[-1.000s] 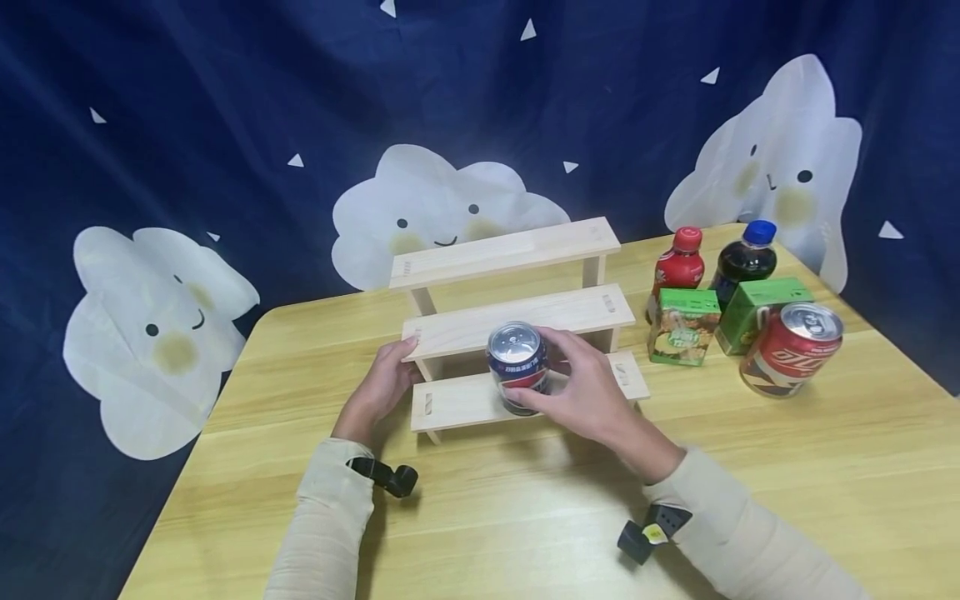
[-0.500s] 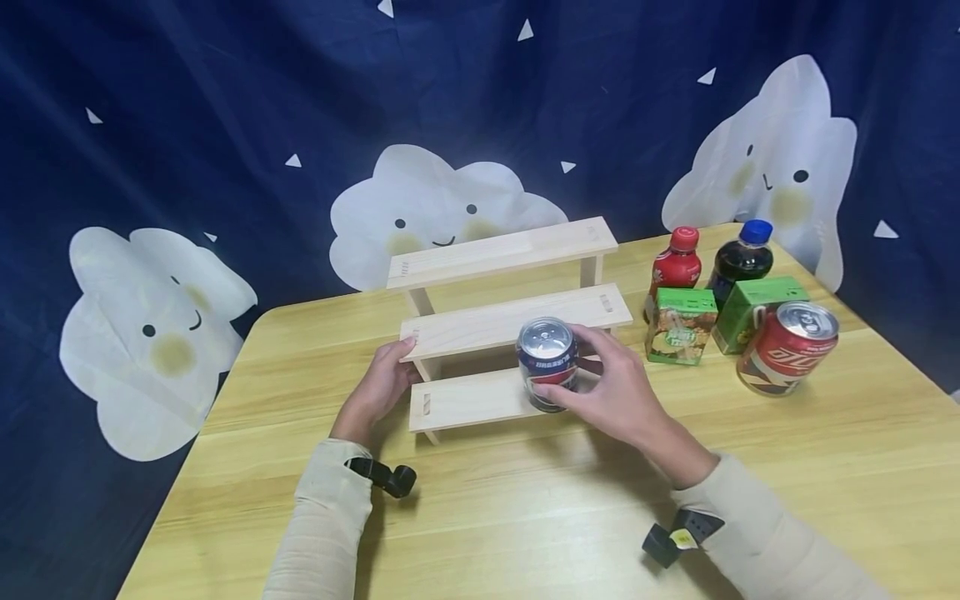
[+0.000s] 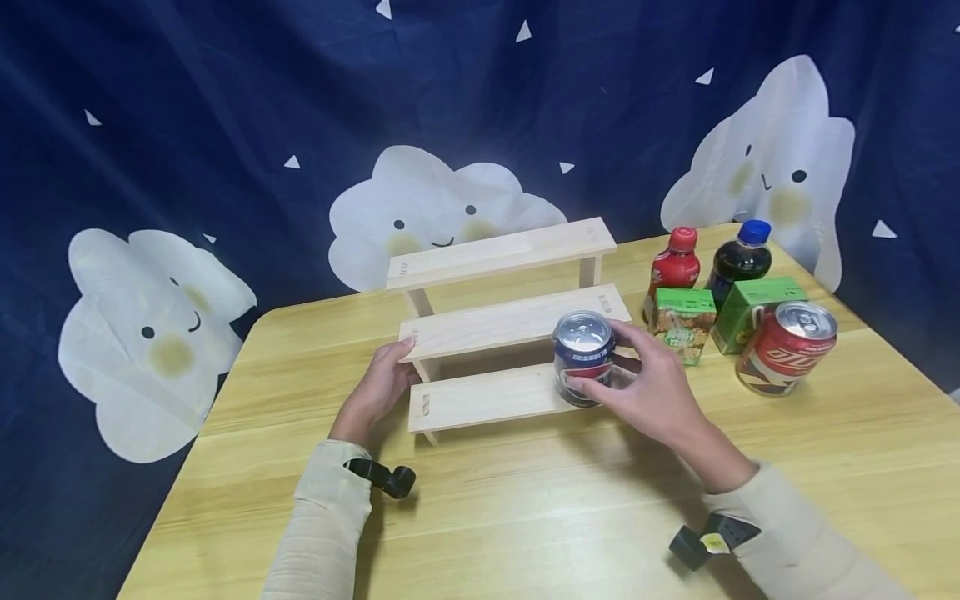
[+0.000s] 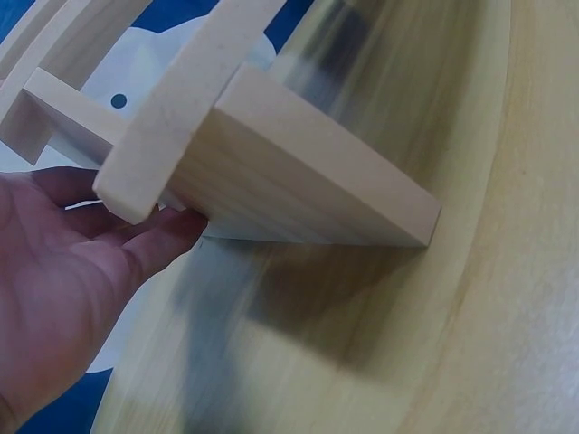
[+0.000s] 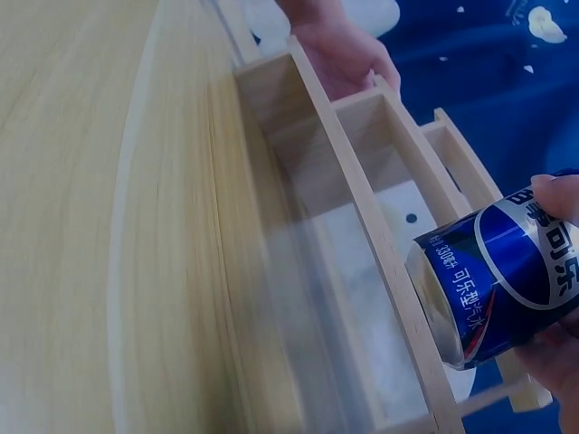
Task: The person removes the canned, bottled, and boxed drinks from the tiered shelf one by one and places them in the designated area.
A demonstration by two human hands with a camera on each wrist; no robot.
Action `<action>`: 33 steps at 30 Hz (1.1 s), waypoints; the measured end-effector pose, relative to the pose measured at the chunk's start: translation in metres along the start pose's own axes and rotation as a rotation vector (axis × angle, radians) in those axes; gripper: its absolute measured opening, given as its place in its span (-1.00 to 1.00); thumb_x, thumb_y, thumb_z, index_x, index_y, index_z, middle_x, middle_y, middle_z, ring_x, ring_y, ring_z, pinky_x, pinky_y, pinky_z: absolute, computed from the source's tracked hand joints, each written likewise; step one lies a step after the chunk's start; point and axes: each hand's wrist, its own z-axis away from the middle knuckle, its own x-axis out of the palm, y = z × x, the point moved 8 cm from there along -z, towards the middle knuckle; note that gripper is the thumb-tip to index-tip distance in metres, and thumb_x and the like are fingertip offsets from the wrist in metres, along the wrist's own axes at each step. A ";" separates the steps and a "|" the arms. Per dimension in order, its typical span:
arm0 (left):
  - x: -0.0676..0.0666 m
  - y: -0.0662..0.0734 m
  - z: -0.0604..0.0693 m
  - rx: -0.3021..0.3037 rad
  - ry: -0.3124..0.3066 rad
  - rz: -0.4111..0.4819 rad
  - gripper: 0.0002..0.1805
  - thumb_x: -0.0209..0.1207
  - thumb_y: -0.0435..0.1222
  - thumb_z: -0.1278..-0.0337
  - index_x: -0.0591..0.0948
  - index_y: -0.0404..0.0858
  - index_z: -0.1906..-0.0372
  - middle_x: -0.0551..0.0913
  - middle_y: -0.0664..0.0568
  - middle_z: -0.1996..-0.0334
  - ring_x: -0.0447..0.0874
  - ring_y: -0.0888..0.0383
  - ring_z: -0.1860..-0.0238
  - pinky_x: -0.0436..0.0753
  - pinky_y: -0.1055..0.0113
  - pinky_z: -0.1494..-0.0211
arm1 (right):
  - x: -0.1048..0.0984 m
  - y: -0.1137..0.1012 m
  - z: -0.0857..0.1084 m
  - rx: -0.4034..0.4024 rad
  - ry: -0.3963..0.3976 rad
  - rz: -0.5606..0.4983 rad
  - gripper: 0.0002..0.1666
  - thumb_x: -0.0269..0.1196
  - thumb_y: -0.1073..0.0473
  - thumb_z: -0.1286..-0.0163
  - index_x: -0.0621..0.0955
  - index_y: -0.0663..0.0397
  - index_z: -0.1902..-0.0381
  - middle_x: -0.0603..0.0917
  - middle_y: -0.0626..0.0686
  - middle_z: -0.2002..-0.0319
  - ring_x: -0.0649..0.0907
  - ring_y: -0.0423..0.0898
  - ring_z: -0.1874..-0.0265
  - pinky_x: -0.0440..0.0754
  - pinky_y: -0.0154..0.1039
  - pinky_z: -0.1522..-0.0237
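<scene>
A three-tier wooden shelf (image 3: 480,400) stands on the table. My left hand (image 3: 375,393) grips the left end of its middle tier, thumb on top; in the left wrist view that hand's fingers (image 4: 167,237) go behind the side panel. My right hand (image 3: 654,390) holds a dark blue cola can (image 3: 583,360) upright at the right part of the bottom tier. The right wrist view shows the can's blue side (image 5: 507,271) with its base close to the tier's front board; whether it touches the wood I cannot tell.
Right of the shelf stand a red bottle (image 3: 675,265), a dark bottle with a blue cap (image 3: 741,262), two green boxes, one with a food picture (image 3: 684,325), and a large red can (image 3: 787,354). A blue curtain (image 3: 300,75) hangs behind the table (image 3: 480,525).
My right hand has carried the blue can rightward along the bottom tier, from near its middle to its right part. The left hand keeps its grip on the shelf, which stands still.
</scene>
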 end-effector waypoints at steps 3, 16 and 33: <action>0.000 0.000 0.000 0.003 -0.006 0.004 -0.45 -0.30 -0.18 -0.41 0.25 -0.52 -0.27 0.53 0.09 0.07 0.52 0.19 0.01 0.37 -0.07 -0.25 | -0.005 0.004 0.001 0.020 0.000 0.012 -0.07 0.56 0.05 0.15 0.45 0.25 -0.19 0.56 0.26 -0.09 0.54 0.22 -0.07 0.52 0.13 -0.06; 0.000 0.001 0.002 0.000 0.008 0.015 -0.46 -0.30 -0.20 -0.40 0.24 -0.52 -0.28 0.54 0.11 0.10 0.55 0.22 0.04 0.40 -0.03 -0.22 | -0.030 0.018 0.003 0.058 0.041 0.052 -0.04 0.55 0.01 0.14 0.43 0.25 -0.21 0.53 0.29 -0.11 0.55 0.23 -0.04 0.59 -0.04 0.11; 0.001 0.001 0.001 0.008 -0.009 0.002 -0.46 -0.28 -0.18 -0.39 0.27 -0.52 -0.25 0.55 0.11 0.11 0.52 0.09 -0.02 0.43 0.00 -0.20 | -0.071 0.048 0.008 0.153 0.155 0.041 -0.02 0.56 0.11 0.14 0.40 0.29 -0.24 0.55 0.33 -0.07 0.57 0.24 0.00 0.38 -0.78 0.21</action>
